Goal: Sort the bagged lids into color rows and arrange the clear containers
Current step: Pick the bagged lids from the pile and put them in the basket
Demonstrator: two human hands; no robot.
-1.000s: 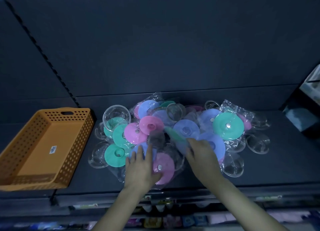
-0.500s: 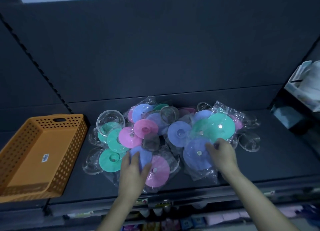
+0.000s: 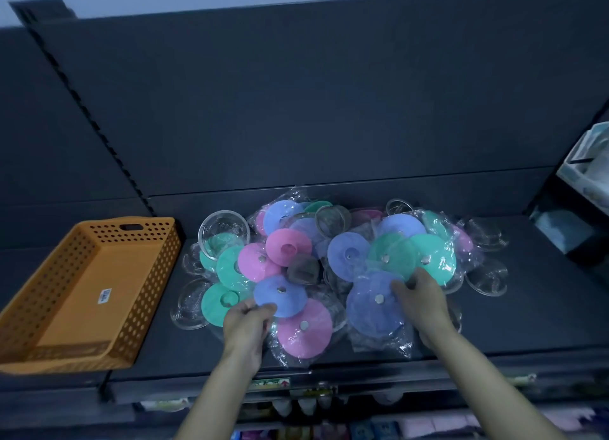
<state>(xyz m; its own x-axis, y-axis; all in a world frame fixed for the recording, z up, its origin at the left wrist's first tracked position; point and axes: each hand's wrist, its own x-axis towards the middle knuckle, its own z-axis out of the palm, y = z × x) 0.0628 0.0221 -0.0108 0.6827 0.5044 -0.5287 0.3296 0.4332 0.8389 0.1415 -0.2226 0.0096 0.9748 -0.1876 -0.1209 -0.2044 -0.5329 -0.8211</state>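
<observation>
Sticker (image 3: 104, 296) inside orange basket (image 3: 49, 311), print unreadable.

My left hand (image 3: 245, 327) reaching forward, fingers curled and pinched at the fingertips, my right hand (image 3: 423, 303) further forward, palm down, fingers bent in a loose grip, both forearms bare, angled inward

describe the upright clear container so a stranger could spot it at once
Start at the orange basket on the shelf's left. Just right of its far corner, at the lid pile's back-left edge, stands the clear container. Unlike the other clear containers in view, it sits rim up.
</observation>
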